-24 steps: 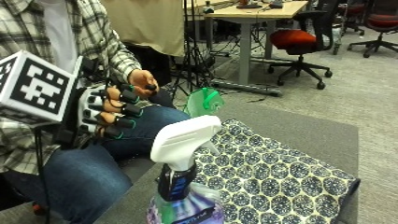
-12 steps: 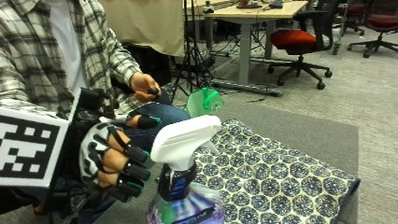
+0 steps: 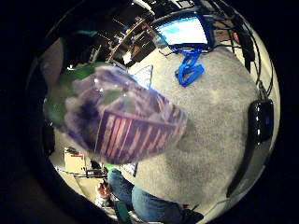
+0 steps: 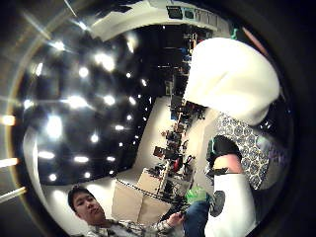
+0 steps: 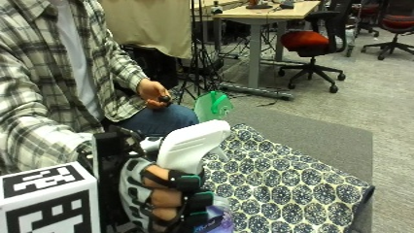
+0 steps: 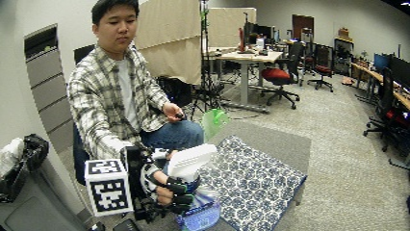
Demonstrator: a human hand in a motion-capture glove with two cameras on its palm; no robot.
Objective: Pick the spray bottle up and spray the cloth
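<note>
At the near edge of a grey table (image 5: 310,133), a spray bottle (image 5: 194,145) with a white trigger head stands upright just beside a blue-and-white patterned cloth (image 5: 284,184) spread flat across the tabletop. The seated person's gloved right hand (image 5: 169,196) wraps its fingers around the bottle's neck below the head. The bare left hand (image 5: 154,93) rests on the lap, near a green object (image 5: 213,106) at the table's far edge.

Glossy plastic spray bottle (image 5: 191,160), patterned cloth (image 5: 284,184)
</note>
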